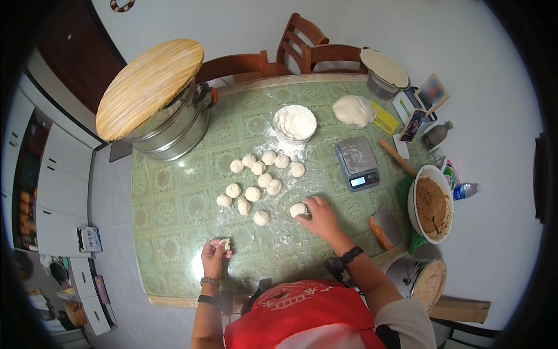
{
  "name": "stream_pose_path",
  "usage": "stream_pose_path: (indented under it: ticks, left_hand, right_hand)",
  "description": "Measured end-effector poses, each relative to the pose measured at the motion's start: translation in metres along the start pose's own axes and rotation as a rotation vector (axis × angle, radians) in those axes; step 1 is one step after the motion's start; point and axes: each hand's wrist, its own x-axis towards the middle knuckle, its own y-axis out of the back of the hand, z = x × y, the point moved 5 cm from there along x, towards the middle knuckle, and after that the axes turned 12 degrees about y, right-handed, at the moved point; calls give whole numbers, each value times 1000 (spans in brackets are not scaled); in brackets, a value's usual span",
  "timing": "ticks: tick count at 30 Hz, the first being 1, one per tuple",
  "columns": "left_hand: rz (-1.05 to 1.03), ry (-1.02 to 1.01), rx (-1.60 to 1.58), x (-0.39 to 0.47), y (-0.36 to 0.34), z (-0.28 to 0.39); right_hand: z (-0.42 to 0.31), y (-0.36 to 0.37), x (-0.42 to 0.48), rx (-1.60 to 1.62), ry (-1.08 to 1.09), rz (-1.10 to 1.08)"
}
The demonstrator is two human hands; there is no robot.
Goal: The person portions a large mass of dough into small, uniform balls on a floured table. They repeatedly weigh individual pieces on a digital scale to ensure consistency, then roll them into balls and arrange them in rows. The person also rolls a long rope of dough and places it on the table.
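My left hand (214, 254) pinches a small scrap of dough (225, 244) over the near left part of the table. Farther right, my right hand (321, 218) has its thumb and fingers around the right side of a dough ball (298, 210) on the tabletop. Whether it grips the ball firmly cannot be told. Several more dough balls (253, 194) lie in a loose cluster left of and beyond that hand. Behind them stands a bowl of flour (295, 123), with flour scattered about it. A digital kitchen scale (357, 163) with a lit display and a floury pan stands to the right.
A steamer pot (174, 135) under a round slatted lid (150, 87) stands back left. Bagged dough (352, 111) lies back right. Along the right are a rolling pin (396, 157), a dough scraper (386, 229), a bowl of filling (431, 205) and a propped phone (413, 125).
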Motion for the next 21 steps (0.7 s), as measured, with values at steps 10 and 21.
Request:
stream_pose_path:
  ticks: [10, 21]
  left_hand:
    - [11, -8, -37, 3, 3, -5]
    - [36, -18, 13, -1, 2, -4]
  right_hand:
    - [46, -26, 11, 630, -331, -34]
    - [8, -12, -32, 163, 213, -173]
